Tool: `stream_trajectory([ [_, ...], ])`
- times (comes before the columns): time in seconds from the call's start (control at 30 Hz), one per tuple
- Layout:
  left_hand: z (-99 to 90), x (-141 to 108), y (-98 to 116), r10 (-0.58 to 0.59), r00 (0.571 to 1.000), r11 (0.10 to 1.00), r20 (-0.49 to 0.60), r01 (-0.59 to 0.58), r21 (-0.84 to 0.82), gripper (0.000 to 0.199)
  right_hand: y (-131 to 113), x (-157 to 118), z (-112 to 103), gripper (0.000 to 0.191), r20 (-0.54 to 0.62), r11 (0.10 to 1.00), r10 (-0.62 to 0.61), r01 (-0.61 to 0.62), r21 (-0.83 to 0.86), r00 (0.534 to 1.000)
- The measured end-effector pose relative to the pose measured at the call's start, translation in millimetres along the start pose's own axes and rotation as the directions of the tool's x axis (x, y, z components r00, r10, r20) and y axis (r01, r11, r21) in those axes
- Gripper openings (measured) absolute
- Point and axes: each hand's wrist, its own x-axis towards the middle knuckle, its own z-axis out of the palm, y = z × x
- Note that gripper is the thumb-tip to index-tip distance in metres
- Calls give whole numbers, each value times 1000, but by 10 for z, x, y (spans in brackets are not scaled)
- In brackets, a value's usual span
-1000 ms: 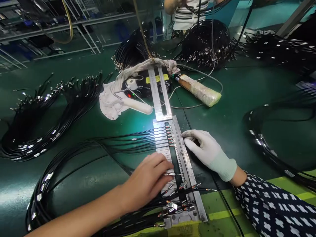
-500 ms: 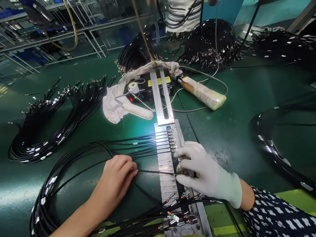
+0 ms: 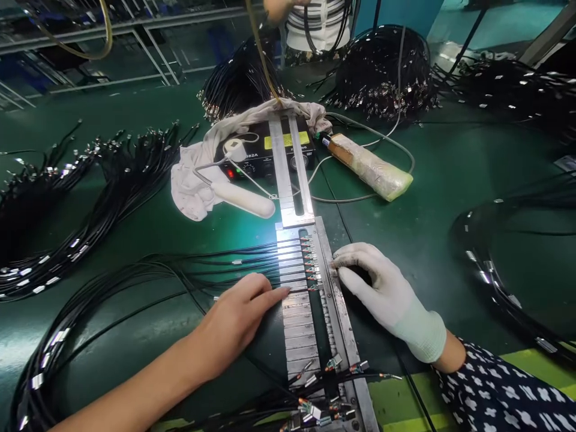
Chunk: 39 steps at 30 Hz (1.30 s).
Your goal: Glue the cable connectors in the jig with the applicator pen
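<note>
A slotted metal fixture (image 3: 299, 336) runs down the green table, with several black cables (image 3: 243, 251) laid side by side across its upper part, their small connectors (image 3: 309, 255) along its middle channel. My bare left hand (image 3: 245, 306) is closed on the lowest of these cables, its fingertips at the fixture's left edge. My right hand (image 3: 375, 285), in a white glove, has thumb and fingers curled toward each other at the fixture's right rail; what lies between its fingertips is too small to make out. More connectors (image 3: 310, 409) lie loose over the fixture's near end.
Behind the fixture stands a black control box (image 3: 256, 162) with a cloth (image 3: 191, 186) and a white-handled tool (image 3: 243, 199). A wrapped handle (image 3: 369, 165) lies to its right. Cable bundles (image 3: 382, 72) surround the work area. Across the table, a person (image 3: 319, 27) holds cables.
My left hand has moved up and right, bringing the cable onto the fixture below the others. My right hand has shifted from the channel to the right rail. The view has shifted slightly.
</note>
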Motion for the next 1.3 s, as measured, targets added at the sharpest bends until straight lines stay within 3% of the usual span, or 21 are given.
stream_trajectory([
  [0.27, -64, 171, -60, 39, 999, 985, 29, -44, 170, 37, 5, 9, -4, 9, 16, 1000, 14, -14, -20, 1000],
  [0.5, -157, 199, -61, 21, 989, 999, 148, -25, 25, 41, 5, 2, -6, 9, 20, 999, 36, -35, -23, 999],
  [0.77, -66, 130, -60, 51, 993, 996, 110, -41, -84, 41, 26, 1, -3, 10, 19, 999, 37, -37, -30, 999],
  [0.9, 84, -32, -14, 4, 999, 977, -49, 6, 215, 43, 18, 5, -1, 9, 13, 999, 38, -37, -27, 999],
  [1.0, 144, -77, 29, 14, 999, 944, -36, -2, 331, 46, 8, 18, -2, 9, 22, 999, 48, -47, -17, 999],
  [1.23, 211, 390, 125, 232, 973, 898, 10, -218, 382, 33, 42, 14, 7, 11, -2, 1000, -17, 17, 0, 1000],
  [1.3, 190, 473, 150, 217, 976, 892, 8, -202, 404, 33, 45, 14, 4, 10, -8, 998, -51, 51, -27, 999],
])
